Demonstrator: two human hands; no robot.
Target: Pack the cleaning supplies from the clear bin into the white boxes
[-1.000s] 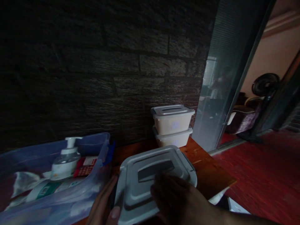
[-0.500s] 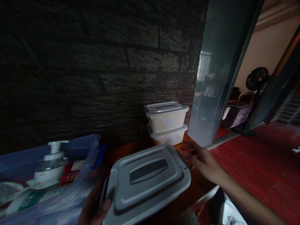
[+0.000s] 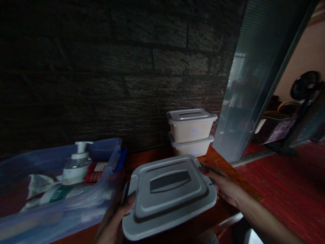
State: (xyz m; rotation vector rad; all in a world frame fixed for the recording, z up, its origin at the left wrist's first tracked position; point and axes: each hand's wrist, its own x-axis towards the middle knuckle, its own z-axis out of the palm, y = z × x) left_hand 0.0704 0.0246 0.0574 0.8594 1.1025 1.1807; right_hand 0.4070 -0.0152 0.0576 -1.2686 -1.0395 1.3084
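Gripping the gray-lidded box (image 3: 169, 196) at both ends.

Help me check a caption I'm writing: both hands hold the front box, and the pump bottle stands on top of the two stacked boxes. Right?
Not quite: the head view shows the pump bottle in the plastic tub, not on the stacked boxes. The left hand and right hand do hold the front box.
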